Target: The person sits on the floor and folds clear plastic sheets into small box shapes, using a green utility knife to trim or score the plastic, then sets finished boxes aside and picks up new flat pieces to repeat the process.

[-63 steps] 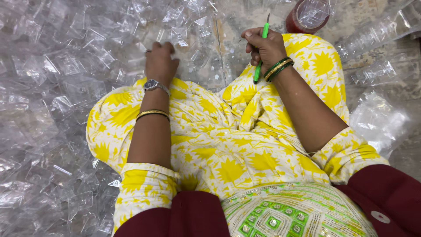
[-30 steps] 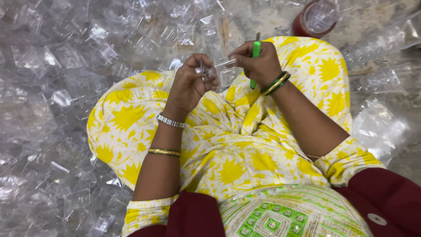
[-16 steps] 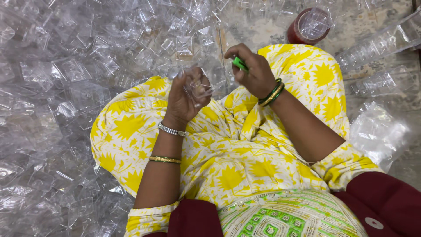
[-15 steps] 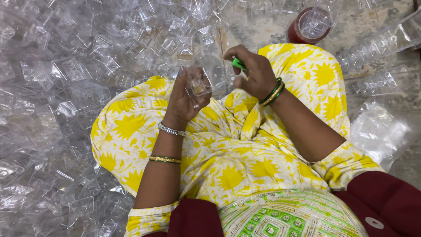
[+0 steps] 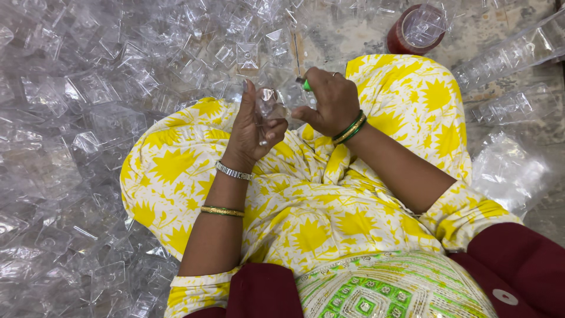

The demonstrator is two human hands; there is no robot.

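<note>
Left hand has its grip clamped on a small clear plastic piece, raised above the lap, apparently for working. Right hand is closed round a green tool, tip beside the piece. Clear plastic pieces cover the floor left and far.

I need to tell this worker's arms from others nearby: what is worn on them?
Left hand: a silver watch band and a gold bangle. Right hand: a finger ring and green bangles. Both arms have short yellow-and-white patterned sleeves.

Two hands, one green tool, one red tub.
</note>
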